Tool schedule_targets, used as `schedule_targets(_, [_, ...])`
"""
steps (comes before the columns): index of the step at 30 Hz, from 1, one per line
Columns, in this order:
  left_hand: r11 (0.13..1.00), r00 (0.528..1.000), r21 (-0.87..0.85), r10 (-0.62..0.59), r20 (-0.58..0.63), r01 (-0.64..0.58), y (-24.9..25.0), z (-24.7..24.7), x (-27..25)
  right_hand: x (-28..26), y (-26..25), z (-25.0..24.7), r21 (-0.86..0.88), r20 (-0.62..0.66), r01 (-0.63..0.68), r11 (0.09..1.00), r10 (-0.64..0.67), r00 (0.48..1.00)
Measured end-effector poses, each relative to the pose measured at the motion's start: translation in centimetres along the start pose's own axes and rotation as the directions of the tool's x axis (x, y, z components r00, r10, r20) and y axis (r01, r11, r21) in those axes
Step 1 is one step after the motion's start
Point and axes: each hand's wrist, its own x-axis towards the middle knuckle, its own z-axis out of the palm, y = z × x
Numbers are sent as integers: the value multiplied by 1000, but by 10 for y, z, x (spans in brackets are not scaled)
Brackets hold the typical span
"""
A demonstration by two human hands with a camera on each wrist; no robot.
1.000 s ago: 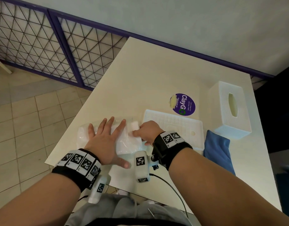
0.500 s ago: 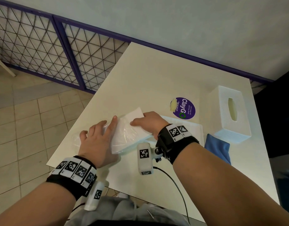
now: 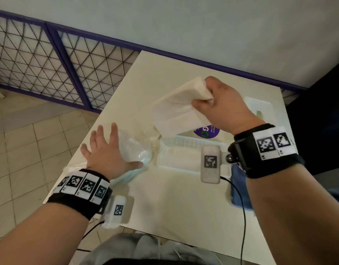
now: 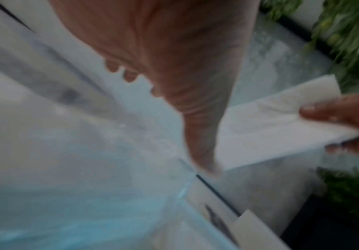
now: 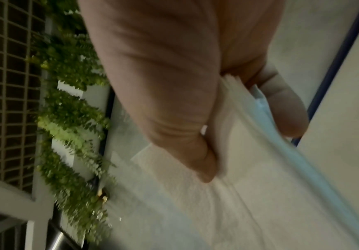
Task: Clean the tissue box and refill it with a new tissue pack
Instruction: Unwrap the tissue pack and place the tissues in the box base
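Observation:
My right hand [image 3: 212, 104] grips one end of a white tissue stack [image 3: 176, 109], lifted and tilted above the table; the right wrist view shows thumb and fingers pinching the tissue stack [image 5: 249, 169]. My left hand [image 3: 109, 150] lies flat with fingers spread on the empty clear plastic wrapper [image 3: 134, 148] at the table's left edge. The tissue stack [image 4: 281, 126] appears in the left wrist view, held past my palm. The white box base [image 3: 186, 150] lies below the stack. The white box cover [image 3: 260, 106] stands behind my right wrist, mostly hidden.
A blue cloth [image 3: 239, 188] lies at the right under my right forearm. A purple round sticker [image 3: 209, 131] is on the cream table [image 3: 174, 197]. A purple mesh railing [image 3: 50, 64] and tiled floor are at the left; a wall runs behind.
My right hand has pulled the tissue stack out of the wrapper and raised it up and to the right. The left hand stays pressing the now empty wrapper down.

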Motion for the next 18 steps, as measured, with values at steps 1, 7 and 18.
schedule_targets(1, [980,993,-170,87,-79,-100,12,-4,2,-2,8,-5,35,-10,-19,999,20,1000])
schedule_targets(7, [177,948,-984,314,47,-10,73,-4,22,-38,56,-1,538,11,-187,822,215,977])
schedule_targets(18, [471,970,-875,243,7,-112,107,46,25,-84,142,82,642,25,-395,657,497,868])
